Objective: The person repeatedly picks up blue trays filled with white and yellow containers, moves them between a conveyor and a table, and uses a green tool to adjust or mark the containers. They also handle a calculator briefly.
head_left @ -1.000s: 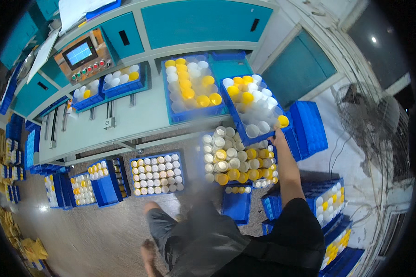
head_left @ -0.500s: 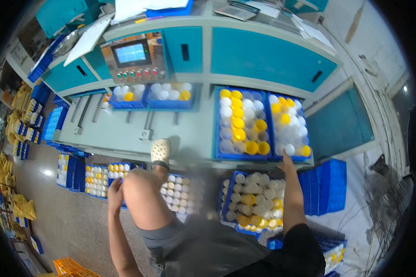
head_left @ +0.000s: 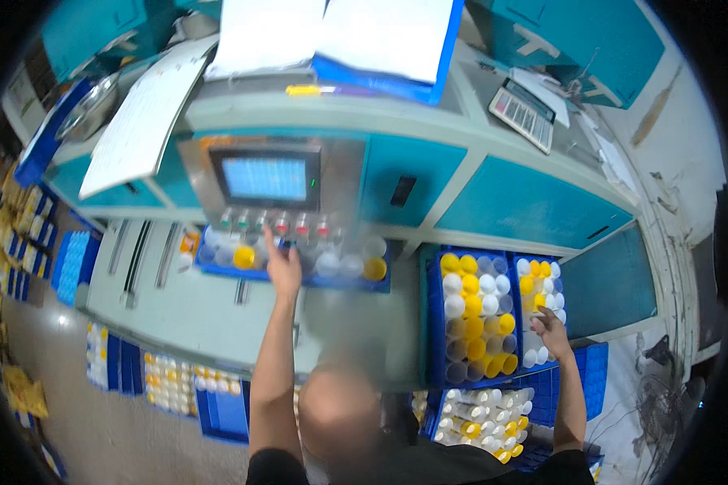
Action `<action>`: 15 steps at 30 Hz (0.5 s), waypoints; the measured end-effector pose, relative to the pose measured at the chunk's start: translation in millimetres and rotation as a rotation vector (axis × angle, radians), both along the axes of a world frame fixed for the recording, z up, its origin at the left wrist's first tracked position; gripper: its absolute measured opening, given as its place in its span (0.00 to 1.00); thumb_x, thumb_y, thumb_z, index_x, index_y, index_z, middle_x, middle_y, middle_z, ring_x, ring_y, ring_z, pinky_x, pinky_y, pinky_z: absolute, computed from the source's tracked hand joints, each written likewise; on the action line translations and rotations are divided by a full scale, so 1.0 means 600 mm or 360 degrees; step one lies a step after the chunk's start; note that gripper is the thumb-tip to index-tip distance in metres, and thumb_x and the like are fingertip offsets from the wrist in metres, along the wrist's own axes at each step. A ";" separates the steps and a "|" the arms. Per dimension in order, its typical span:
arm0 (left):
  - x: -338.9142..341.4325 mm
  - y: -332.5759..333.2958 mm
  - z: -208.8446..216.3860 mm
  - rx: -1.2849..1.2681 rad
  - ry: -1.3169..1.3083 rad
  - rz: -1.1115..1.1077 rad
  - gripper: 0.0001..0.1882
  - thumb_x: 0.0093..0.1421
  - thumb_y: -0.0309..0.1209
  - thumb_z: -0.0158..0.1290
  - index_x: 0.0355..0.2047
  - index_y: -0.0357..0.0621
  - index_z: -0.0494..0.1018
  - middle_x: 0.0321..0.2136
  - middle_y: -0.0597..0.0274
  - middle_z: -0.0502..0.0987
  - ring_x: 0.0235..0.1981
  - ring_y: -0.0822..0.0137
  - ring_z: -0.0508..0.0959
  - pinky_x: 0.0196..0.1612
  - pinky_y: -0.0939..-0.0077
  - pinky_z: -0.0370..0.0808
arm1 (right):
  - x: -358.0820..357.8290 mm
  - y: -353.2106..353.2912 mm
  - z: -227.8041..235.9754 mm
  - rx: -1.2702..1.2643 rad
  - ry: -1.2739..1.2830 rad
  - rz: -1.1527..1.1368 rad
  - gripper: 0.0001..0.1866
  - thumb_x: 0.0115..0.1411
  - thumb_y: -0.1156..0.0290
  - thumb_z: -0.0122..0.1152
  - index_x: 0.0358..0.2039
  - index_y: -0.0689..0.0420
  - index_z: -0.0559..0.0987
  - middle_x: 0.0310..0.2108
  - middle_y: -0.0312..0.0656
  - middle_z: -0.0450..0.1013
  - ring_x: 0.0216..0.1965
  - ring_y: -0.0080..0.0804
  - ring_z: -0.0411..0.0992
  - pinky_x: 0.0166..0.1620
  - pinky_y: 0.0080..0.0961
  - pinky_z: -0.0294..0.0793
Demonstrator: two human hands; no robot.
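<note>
My left hand (head_left: 284,272) reaches up to the control panel (head_left: 341,174). Its index finger is stretched out against the row of push buttons (head_left: 302,225), at or close to one of them; nothing shows in its grip. Lower right, my right hand (head_left: 550,333) hovers over a blue crate (head_left: 564,333) of white and yellow cylindrical containers, fingers apart near a yellow container (head_left: 539,301). Whether its fingertips touch one is unclear. A lit screen (head_left: 264,179) sits above the buttons. Under the panel, my left hand partly hides a blue tray (head_left: 299,276) of similar containers.
A second filled crate (head_left: 434,315) stands beside the right one. More containers (head_left: 481,420) fill crates below the bench. An open binder (head_left: 380,36), a pen (head_left: 323,90) and a calculator (head_left: 522,115) lie on the upper ledge. Metal rails (head_left: 137,263) line the bench's left part.
My left hand has risen from beside my knee to the panel buttons. The right hand has shifted from the right crate's front edge farther in. My view has moved closer to the panel.
</note>
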State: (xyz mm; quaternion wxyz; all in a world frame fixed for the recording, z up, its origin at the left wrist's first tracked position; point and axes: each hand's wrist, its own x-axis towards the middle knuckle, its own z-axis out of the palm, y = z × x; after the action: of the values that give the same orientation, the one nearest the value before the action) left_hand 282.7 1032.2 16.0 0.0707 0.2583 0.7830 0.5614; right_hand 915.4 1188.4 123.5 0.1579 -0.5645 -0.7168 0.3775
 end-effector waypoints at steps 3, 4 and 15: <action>-0.024 -0.020 -0.013 -0.0200 0.0301 0.0029 0.50 0.54 0.17 0.52 0.72 0.65 0.44 0.19 0.54 0.73 0.20 0.57 0.73 0.30 0.64 0.72 | -0.177 0.037 0.049 0.0203 0.0043 0.0198 0.26 0.65 0.63 0.61 0.59 0.62 0.69 0.39 0.46 0.79 0.39 0.29 0.77 0.45 0.26 0.76; -0.031 -0.030 -0.011 -0.0316 0.0358 -0.0019 0.50 0.54 0.17 0.53 0.72 0.66 0.45 0.19 0.54 0.73 0.21 0.58 0.73 0.30 0.65 0.72 | -0.228 0.043 0.048 0.0275 0.0066 0.0235 0.24 0.65 0.66 0.61 0.59 0.61 0.70 0.40 0.46 0.79 0.40 0.29 0.77 0.46 0.26 0.75; 0.204 -0.119 0.343 -0.0040 0.0155 -0.1274 0.25 0.58 0.21 0.58 0.57 0.34 0.70 0.35 0.56 0.80 0.34 0.68 0.78 0.41 0.73 0.75 | -0.481 0.094 0.186 0.1480 0.0560 0.0387 0.17 0.60 0.68 0.62 0.48 0.61 0.75 0.44 0.49 0.75 0.45 0.48 0.74 0.48 0.36 0.75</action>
State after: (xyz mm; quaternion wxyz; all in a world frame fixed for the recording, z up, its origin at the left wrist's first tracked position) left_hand 404.9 960.8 221.9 0.2498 0.5681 0.6298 0.4671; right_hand 626.8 1244.7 234.9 0.4656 -0.2750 -0.8321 0.1236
